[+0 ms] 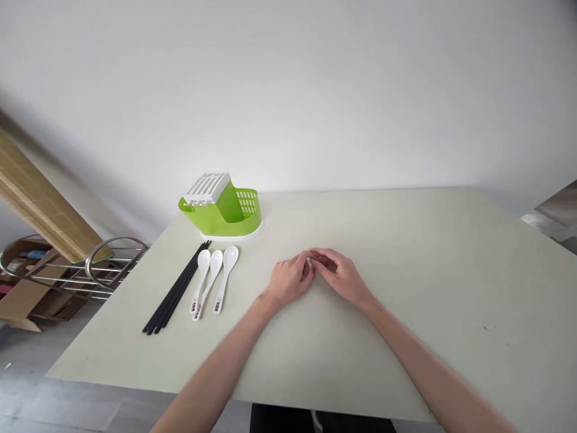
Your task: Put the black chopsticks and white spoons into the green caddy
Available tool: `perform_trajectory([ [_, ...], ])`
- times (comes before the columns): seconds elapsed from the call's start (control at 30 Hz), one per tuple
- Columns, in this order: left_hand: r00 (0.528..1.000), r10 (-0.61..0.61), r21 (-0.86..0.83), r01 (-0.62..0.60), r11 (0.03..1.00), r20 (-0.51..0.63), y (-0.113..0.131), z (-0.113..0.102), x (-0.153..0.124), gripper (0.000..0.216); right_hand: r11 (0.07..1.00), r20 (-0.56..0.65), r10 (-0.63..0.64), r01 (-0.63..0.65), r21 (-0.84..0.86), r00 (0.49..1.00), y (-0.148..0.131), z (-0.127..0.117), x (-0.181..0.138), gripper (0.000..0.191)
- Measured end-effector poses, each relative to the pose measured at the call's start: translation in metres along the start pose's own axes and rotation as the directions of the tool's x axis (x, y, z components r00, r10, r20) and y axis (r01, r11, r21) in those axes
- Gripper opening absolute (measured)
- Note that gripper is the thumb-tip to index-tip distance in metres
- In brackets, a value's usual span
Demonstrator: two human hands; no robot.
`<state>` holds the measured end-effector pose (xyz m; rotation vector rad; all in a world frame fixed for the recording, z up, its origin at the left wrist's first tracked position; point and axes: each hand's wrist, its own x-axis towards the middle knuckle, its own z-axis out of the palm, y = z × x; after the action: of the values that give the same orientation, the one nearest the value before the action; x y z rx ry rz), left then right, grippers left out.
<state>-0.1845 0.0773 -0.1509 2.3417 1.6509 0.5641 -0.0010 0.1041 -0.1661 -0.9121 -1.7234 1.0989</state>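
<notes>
Both my hands rest on the pale table (406,252) near its middle, fingertips meeting. My left hand (291,278) has its fingers curled loosely with nothing in them. My right hand (339,273) is curled the same way, its fingertips touching those of the left. To the left lie three white spoons (214,278) side by side, bowls pointing away from me. Beside them lie black chopsticks (177,296) in a bundle. Behind these stands a green cutlery holder (225,209) with a white slotted top and white base.
A metal rack (92,267) stands off the table's left edge, with cardboard boxes (27,297) on the floor and a wooden board (40,201) leaning behind. A white wall rises behind the table. The table's front edge is close to me.
</notes>
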Motion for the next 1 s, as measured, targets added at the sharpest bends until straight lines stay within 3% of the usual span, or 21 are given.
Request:
perform_trajectory([
  [1.0, 0.999, 0.031, 0.034, -0.032, 0.999, 0.006, 0.0022, -0.0024, -0.0021, 0.017, 0.999, -0.002, 0.033, -0.033, 0.013, 0.999, 0.0024, 0.001, 0.0, 0.026],
])
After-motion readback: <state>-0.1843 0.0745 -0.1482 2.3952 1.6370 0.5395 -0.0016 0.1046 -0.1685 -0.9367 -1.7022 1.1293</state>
